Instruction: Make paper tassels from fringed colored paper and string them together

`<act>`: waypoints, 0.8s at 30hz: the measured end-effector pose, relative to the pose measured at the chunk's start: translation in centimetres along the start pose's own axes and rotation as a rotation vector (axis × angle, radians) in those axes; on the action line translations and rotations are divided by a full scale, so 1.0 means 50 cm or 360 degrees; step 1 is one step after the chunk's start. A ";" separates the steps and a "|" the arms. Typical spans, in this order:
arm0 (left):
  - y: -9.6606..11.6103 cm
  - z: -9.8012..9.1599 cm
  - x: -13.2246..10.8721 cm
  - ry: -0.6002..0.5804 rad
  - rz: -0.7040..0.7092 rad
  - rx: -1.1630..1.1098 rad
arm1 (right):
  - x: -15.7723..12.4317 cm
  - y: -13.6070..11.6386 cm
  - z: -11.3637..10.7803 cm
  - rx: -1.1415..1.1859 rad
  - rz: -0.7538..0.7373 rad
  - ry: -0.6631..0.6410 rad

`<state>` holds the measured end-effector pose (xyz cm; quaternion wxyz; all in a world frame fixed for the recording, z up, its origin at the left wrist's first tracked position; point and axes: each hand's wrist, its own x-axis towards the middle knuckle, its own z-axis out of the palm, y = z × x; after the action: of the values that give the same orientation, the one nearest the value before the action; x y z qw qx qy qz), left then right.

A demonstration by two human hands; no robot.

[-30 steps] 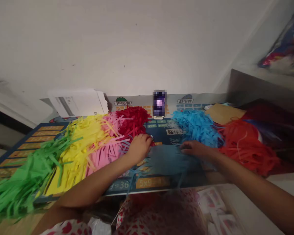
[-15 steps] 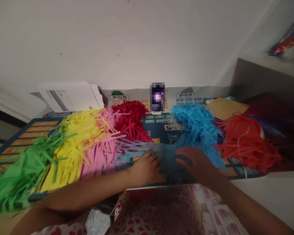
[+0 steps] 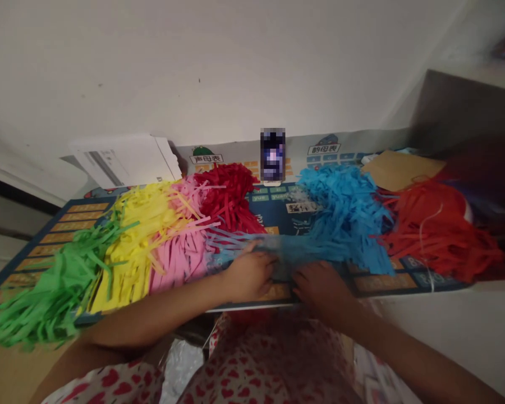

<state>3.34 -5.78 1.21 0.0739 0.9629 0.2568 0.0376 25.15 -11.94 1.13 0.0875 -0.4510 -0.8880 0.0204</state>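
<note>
Between my hands lies a sheet of thin blue paper [image 3: 284, 249], blurred, with its cut strips fanning out to the left. My left hand [image 3: 250, 275] rests on the mat with fingers curled over the sheet's left part. My right hand [image 3: 322, 286] is at the lower right edge of the sheet, its fingers together and bent down onto it; the fingertips are partly smeared. Just beyond the right hand sits a heap of blue paper fringe [image 3: 347, 210]. Pink fringe [image 3: 179, 258] is nearest my left hand, with dark red fringe [image 3: 227, 196] behind it.
Yellow fringe [image 3: 130, 252] and green fringe [image 3: 54, 286] lie at the left, red fringe [image 3: 437, 230] with a white string at the right. A phone [image 3: 272, 156] stands upright at the back. A white box [image 3: 126, 160] and a brown envelope [image 3: 404, 170] lie near the wall.
My right hand has come down and slightly left toward the table's front edge, its fingers drawing together. My left hand stays nearly in place. The whole view has shifted a little.
</note>
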 end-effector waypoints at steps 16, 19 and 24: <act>0.006 -0.008 0.018 -0.0051 0.0048 0.0171 | 0.054 0.024 -0.030 -0.0104 -0.0057 -0.0516; 0.016 -0.004 0.027 -0.0106 0.0048 0.0348 | 0.056 0.006 -0.020 -0.0197 -0.0075 -0.0558; 0.037 0.006 0.027 -0.0084 0.0043 0.0486 | 0.070 0.017 -0.003 -0.0165 -0.0062 -0.0522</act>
<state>5.46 -6.73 1.25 -0.0673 0.9670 0.2445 -0.0264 23.85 -8.65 1.66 -0.0814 -0.4282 -0.8988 0.0462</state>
